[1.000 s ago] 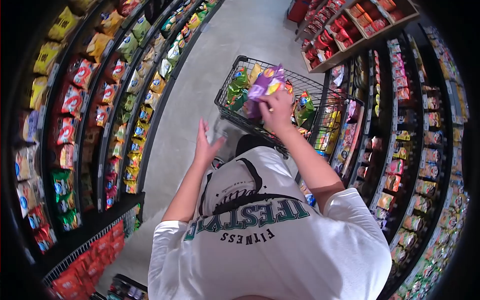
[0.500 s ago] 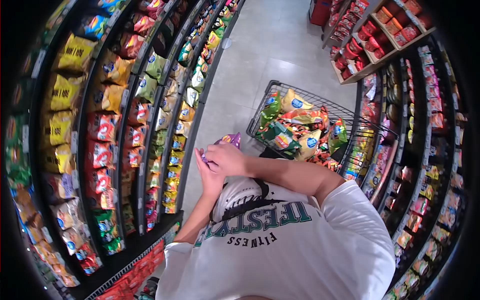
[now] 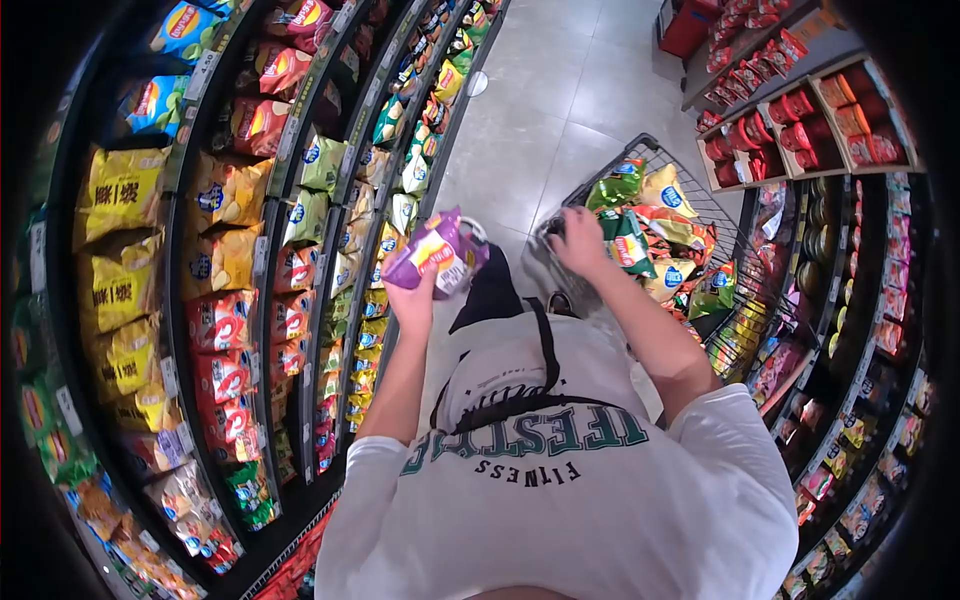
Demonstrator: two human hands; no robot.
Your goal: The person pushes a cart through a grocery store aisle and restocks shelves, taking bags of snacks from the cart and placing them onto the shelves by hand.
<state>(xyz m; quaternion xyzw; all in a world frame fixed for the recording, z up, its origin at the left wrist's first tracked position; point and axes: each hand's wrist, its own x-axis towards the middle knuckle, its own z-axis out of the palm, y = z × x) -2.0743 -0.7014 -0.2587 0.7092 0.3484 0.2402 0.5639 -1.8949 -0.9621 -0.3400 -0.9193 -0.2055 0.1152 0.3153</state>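
Note:
My left hand (image 3: 408, 292) grips a purple bag of potato chips (image 3: 440, 258) by its lower left side, with the printed front facing up. A pale curved strip shows at the bag's right edge; I cannot make out what it is. On the right, my right hand (image 3: 578, 243) is at the near left rim of a black wire shopping cart (image 3: 735, 232), fingers curled over the edge. Inside the cart lie several snack bags, among them a green chip bag (image 3: 627, 243) beside that hand and a yellow chip bag (image 3: 668, 190).
Shelves of chip bags rise along the left, with yellow bags (image 3: 125, 270) and red bags (image 3: 222, 325). A wooden rack (image 3: 812, 125) of red tubs stands beyond the cart. More snack shelves line the right. Grey floor (image 3: 520, 110) runs between them.
My hands have parted. The left now holds the purple chip bag up in plain view, and the right has moved across to the cart's rim. The view has shifted.

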